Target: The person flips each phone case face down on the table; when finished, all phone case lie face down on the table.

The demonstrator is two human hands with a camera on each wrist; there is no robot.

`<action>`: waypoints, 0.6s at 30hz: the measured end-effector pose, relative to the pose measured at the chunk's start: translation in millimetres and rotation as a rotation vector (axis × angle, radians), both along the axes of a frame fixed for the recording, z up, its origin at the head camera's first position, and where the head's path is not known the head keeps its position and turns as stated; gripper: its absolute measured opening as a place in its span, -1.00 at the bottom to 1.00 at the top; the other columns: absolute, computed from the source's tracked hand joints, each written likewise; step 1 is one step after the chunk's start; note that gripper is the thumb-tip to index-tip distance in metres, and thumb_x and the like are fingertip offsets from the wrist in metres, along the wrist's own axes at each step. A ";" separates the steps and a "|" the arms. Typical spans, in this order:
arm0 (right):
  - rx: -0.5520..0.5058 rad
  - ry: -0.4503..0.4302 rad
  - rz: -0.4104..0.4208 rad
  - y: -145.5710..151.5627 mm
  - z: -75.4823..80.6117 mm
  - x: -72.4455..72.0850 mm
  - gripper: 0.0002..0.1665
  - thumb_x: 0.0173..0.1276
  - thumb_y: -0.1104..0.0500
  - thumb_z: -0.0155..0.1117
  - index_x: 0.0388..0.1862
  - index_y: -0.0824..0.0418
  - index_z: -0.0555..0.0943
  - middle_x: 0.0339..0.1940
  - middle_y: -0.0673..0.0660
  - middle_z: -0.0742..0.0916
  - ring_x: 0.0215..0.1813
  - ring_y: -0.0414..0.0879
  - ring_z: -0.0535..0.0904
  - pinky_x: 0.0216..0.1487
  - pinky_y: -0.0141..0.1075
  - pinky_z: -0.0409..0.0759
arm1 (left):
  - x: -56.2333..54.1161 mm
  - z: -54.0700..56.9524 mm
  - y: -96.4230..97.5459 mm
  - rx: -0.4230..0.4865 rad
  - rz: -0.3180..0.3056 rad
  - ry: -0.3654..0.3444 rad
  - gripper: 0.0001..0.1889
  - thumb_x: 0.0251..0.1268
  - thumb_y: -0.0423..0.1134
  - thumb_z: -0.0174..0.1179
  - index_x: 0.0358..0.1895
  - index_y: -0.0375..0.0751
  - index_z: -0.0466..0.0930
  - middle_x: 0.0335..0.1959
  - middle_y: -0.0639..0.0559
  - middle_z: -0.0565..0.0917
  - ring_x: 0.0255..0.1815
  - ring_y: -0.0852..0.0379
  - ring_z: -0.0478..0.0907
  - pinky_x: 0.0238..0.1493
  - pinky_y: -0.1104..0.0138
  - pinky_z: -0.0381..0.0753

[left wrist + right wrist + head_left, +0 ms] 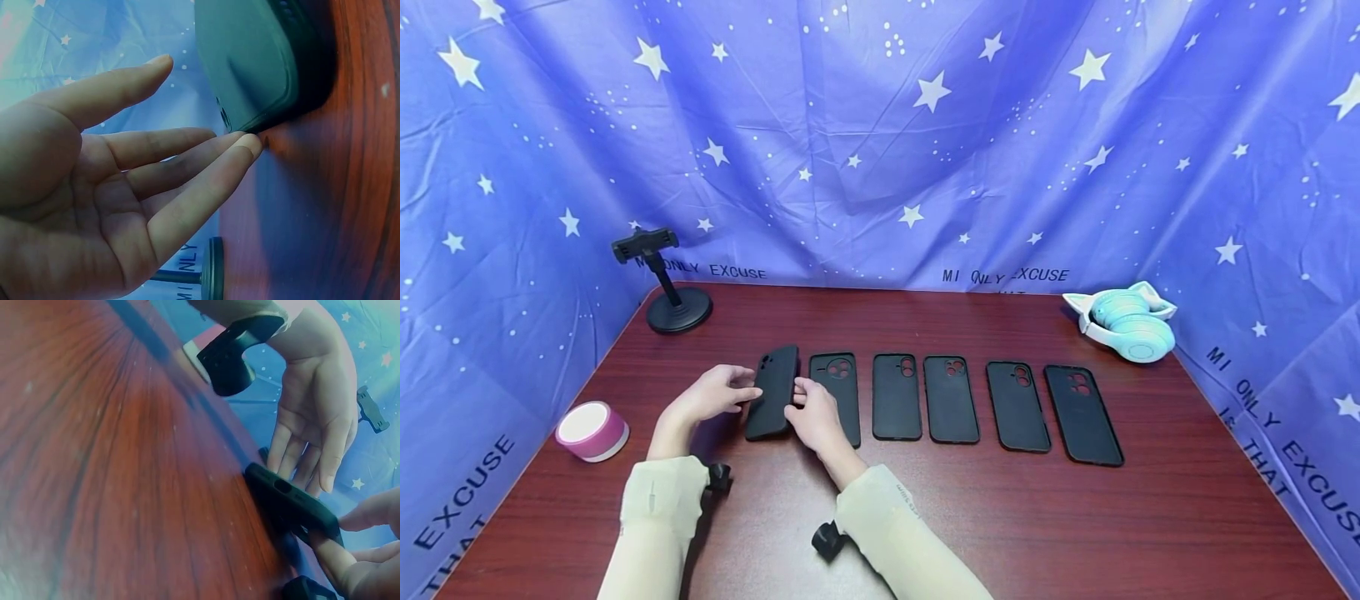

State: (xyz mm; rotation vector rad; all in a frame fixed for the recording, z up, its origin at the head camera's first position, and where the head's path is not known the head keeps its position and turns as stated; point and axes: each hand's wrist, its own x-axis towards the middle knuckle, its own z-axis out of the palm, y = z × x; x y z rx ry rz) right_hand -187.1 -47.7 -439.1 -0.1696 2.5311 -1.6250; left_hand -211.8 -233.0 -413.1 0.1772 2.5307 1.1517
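Note:
A black phone case [773,396] is tilted, its right edge raised, at the left end of a row of cases. My right hand [820,419] pinches that raised edge; in the right wrist view its thumb and fingers lie on opposite faces of the case [300,503]. On the other side is my left hand [703,400], its fingers extended and thumb apart. The left wrist view has those fingertips [249,145] right at the low edge of the case [253,69]. Partly behind my right hand lies a second case [847,392] with a round camera opening.
Several more black phone cases, among them one [897,404] mid-row and one [1084,421] at the right end, lie side by side. A phone stand [679,310] stands back left, a pink-and-white round container [592,432] at left, blue cat-ear headphones [1131,325] back right.

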 end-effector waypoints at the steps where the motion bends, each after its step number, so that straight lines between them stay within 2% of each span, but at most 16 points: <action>1: 0.024 0.006 0.008 0.2 0.3 0.3 -0.42 0.22 0.36 0.20 0.27 0.37 0.47 0.13 0.26 0.66 0.15 0.01 0.64 0.22 -0.16 0.57 | -0.1 -0.3 -0.3 0.000 0.002 0.001 -0.39 0.39 -0.27 0.12 0.29 -0.71 0.20 0.22 -0.59 0.42 0.12 -0.30 0.58 -0.01 0.05 0.68; 5: 0.118 0.036 0.021 -0.3 1.2 1.5 -0.43 0.26 0.29 0.21 0.28 0.34 0.48 0.09 0.24 0.65 0.14 0.02 0.63 0.20 -0.17 0.57 | 0.1 0.3 -1.5 -0.010 0.002 0.008 -0.41 0.39 -0.27 0.11 0.28 -0.71 0.22 0.18 -0.59 0.45 0.07 -0.27 0.60 -0.02 0.04 0.69; 11: 0.178 0.061 0.009 -2.7 2.2 5.1 -0.47 0.31 0.19 0.23 0.24 0.35 0.51 0.10 0.24 0.61 0.07 0.01 0.64 0.07 -0.25 0.63 | 0.0 1.3 -3.5 -0.030 -0.002 0.020 -0.43 0.39 -0.28 0.10 0.26 -0.72 0.25 0.08 -0.54 0.54 -0.05 -0.16 0.65 -0.05 0.05 0.70; 18: 0.279 0.073 0.029 -6.2 4.9 9.2 -0.46 0.35 0.11 0.20 0.26 0.31 0.50 0.24 0.26 0.59 0.29 0.11 0.51 0.30 -0.09 0.50 | 1.5 3.8 -6.4 -0.032 -0.006 0.010 -0.42 0.39 -0.28 0.09 0.27 -0.72 0.24 0.04 -0.50 0.58 -0.07 -0.13 0.67 -0.07 0.06 0.71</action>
